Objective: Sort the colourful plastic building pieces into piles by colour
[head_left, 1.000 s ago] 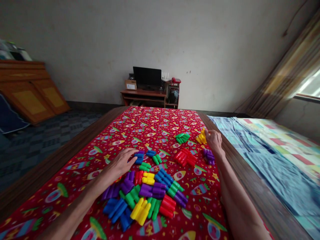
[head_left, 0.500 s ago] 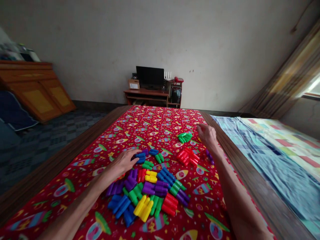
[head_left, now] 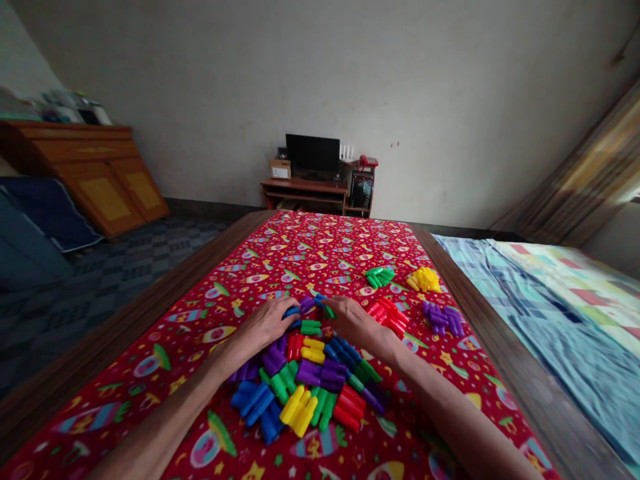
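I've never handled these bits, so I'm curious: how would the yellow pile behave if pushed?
The yellow pile would probably scatter, looking like a loose heap. Its plastic look suggests stiff, light parts. Smooth, rounded surfaces might slide easily on the cloth.

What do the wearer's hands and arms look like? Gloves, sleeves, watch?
Left hand and right hand are ungloved. Left forearm and right forearm show no sleeve, watch or cable. Rings: can't tell.

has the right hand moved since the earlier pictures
Yes, the right hand moved left and nearer, from the yellow pile to left of the red pile.
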Demonstrator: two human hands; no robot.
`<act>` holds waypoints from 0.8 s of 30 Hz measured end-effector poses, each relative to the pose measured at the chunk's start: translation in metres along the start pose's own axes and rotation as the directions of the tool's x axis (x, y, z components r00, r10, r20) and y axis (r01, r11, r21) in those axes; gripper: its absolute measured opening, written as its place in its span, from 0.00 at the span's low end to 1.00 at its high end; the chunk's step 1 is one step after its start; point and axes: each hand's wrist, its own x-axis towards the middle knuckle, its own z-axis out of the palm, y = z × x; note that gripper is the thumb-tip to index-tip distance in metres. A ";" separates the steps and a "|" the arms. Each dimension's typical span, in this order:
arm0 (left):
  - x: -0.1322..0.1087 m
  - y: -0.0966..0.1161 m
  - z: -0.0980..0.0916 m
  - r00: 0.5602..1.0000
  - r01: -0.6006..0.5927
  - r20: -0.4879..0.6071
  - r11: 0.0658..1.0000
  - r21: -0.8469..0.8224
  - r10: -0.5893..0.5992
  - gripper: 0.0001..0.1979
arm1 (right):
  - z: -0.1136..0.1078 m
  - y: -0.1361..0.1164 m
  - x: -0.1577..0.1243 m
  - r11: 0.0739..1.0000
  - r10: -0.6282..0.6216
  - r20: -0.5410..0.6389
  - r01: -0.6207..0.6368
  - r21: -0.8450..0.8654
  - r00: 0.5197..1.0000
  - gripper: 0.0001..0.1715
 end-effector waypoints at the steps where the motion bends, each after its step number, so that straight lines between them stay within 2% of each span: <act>1: 0.001 0.001 -0.001 1.000 0.009 -0.022 1.000 -0.002 -0.009 0.10 | -0.005 0.004 0.000 1.000 0.008 -0.011 -0.008 0.029 1.000 0.17; 4: 0.002 0.002 -0.003 0.995 0.046 -0.087 0.999 -0.017 -0.047 0.13 | -0.027 0.013 0.001 0.997 0.062 -0.055 -0.059 0.042 0.997 0.16; 7: 0.002 0.005 -0.005 0.990 0.069 -0.123 0.997 -0.035 -0.073 0.16 | -0.052 0.027 0.000 0.989 0.149 -0.150 -0.150 0.001 0.977 0.17; 10: 0.002 0.007 -0.006 0.991 0.041 -0.126 0.998 -0.054 -0.047 0.18 | -0.069 0.052 -0.004 0.944 0.310 -0.213 -0.326 -0.044 0.927 0.17; 14: 0.002 0.006 -0.004 0.993 0.018 -0.119 0.998 -0.064 -0.025 0.19 | -0.075 0.084 -0.013 0.858 0.478 -0.187 -0.501 -0.109 0.859 0.15; 16: 0.002 0.005 -0.002 0.993 0.021 -0.117 0.998 -0.061 -0.028 0.19 | -0.073 0.091 -0.019 0.847 0.495 -0.174 -0.517 -0.124 0.852 0.15; 21: 0.001 0.006 -0.001 0.993 0.022 -0.113 0.997 -0.073 -0.031 0.18 | -0.067 0.092 -0.029 0.881 0.417 -0.203 -0.448 -0.148 0.886 0.16; 24: 0.001 0.008 -0.003 0.989 0.023 -0.144 0.990 -0.143 -0.044 0.19 | -0.070 0.089 -0.029 0.900 0.378 -0.224 -0.414 -0.137 0.898 0.15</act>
